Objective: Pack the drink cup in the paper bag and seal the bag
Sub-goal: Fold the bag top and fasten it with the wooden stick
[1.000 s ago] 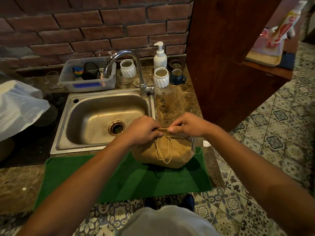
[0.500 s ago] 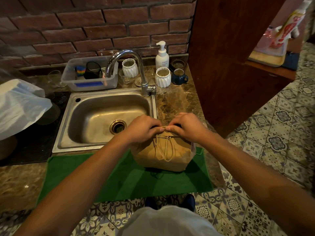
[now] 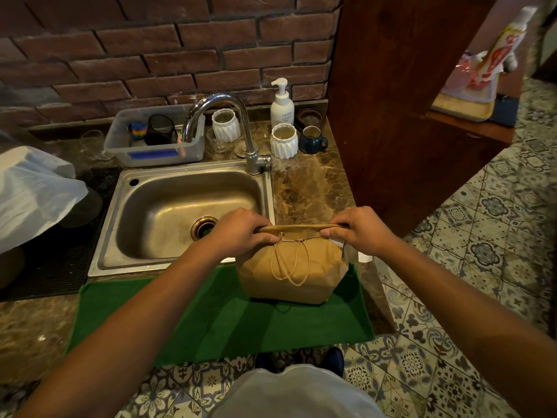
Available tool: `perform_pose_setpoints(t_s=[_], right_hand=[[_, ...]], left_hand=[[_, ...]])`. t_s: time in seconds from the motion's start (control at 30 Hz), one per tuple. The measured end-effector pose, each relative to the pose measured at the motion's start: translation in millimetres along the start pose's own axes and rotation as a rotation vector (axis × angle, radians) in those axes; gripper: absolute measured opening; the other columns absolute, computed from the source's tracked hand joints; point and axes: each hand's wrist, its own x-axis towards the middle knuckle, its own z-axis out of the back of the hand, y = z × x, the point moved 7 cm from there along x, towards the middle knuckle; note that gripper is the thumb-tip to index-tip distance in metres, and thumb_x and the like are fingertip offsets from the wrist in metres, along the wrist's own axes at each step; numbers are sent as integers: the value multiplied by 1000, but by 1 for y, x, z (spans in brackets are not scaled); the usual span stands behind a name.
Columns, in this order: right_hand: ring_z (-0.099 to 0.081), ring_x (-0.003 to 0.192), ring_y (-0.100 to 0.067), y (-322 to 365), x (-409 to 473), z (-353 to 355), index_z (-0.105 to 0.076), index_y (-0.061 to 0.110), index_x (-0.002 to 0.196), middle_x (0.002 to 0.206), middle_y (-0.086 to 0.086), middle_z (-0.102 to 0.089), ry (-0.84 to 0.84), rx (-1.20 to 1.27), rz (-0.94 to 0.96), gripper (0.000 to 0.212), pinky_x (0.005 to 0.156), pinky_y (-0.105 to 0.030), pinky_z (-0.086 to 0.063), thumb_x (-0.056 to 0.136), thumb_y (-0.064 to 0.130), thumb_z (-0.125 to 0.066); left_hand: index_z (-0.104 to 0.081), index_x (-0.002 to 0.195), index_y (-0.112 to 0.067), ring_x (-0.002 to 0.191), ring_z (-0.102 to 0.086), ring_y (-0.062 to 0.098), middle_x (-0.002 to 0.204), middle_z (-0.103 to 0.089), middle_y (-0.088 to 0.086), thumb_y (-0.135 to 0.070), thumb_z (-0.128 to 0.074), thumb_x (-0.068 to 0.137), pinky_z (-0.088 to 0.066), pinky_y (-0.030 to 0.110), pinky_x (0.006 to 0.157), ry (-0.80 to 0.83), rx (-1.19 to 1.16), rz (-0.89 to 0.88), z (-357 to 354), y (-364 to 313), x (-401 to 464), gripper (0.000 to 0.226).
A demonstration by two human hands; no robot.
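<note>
A brown paper bag (image 3: 292, 271) stands upright on the green mat (image 3: 217, 321) at the counter's front right. Its top is pressed flat into a narrow folded strip, and its twine handles hang down the near face. My left hand (image 3: 241, 232) pinches the left end of that strip. My right hand (image 3: 360, 229) pinches the right end. The drink cup is not visible; the bag's closed top hides whatever is inside.
A steel sink (image 3: 180, 212) with a tall faucet (image 3: 229, 128) lies behind the bag. Behind it are a plastic tub (image 3: 156, 140), white ribbed cups (image 3: 284, 140), a blue mug (image 3: 313, 140) and a soap pump (image 3: 281, 105). A wooden panel (image 3: 401, 116) rises at the right.
My two hands have slid apart along the bag's folded top, from pinching near its middle to holding its two ends. The bag stays in place.
</note>
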Motion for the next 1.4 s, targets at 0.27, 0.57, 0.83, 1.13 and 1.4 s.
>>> perform_pose_setpoints(t_s=[0.27, 0.57, 0.83, 1.13, 1.4], right_hand=[[-61, 70, -6, 24, 13, -13, -80, 25, 95, 74, 10, -69, 279, -74, -15, 25, 62, -33, -43, 89, 49, -74], [-61, 66, -4, 38, 23, -22, -75, 36, 77, 65, 14, -66, 263, -25, -42, 12, 67, -34, -51, 88, 39, -78], [-64, 77, -14, 58, 23, -29, -80, 22, 101, 83, 3, -73, 402, -169, 30, 24, 71, -36, -50, 90, 42, -75], [-66, 77, -10, 49, 27, -32, -83, 24, 96, 79, 9, -74, 371, 4, -58, 19, 70, -32, -51, 84, 38, -82], [-64, 100, -11, 32, 22, 0, -71, 26, 122, 114, 8, -71, 153, 3, -137, 50, 87, -33, -56, 82, 56, -77]], left_hand=[[-77, 94, -22, 73, -57, 17, 79, -72, 0, -45, -67, 93, -31, 31, 60, -74, -2, -28, 0, -9, -3, 25], [-78, 91, -24, 64, -54, 7, 65, -57, -19, -40, -71, 91, -31, 28, 58, -52, -85, -42, 1, -6, -9, 17], [-76, 76, -28, 57, -53, 4, 61, -64, -8, -39, -76, 88, -39, 30, 56, 50, -290, -23, -5, -11, -5, 16], [-69, 67, -40, 56, -55, -4, 55, -61, -25, -33, -77, 88, -37, 18, 53, 91, -339, 63, -5, -3, -6, 24], [-70, 66, -37, 57, -56, -4, 59, -62, -18, -32, -76, 89, -39, 19, 54, 44, -412, 192, -6, 11, -10, 25]])
